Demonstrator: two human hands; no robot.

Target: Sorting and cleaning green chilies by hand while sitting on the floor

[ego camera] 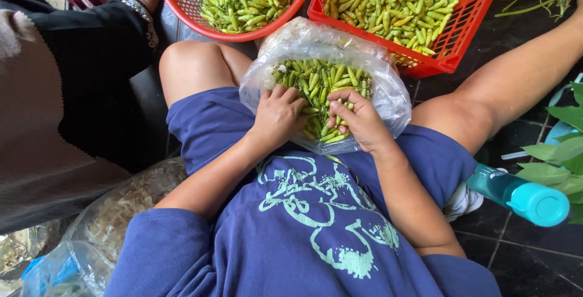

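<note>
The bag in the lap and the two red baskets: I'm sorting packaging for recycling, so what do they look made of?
The bag looks like thin clear plastic film: glossy, crinkled, the green chillies showing through. The round basket and the rectangular basket look like moulded rigid plastic, with an even red colour and a regular mesh of holes.

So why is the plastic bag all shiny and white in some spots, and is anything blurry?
In the head view, soft daylight bounces off the crinkled clear plastic bag, leaving pale glare along its top edge; the green chillies and both hands, left and right, look sharp; the bag at the lower left corner is a bit soft; shadows are faint.
</note>
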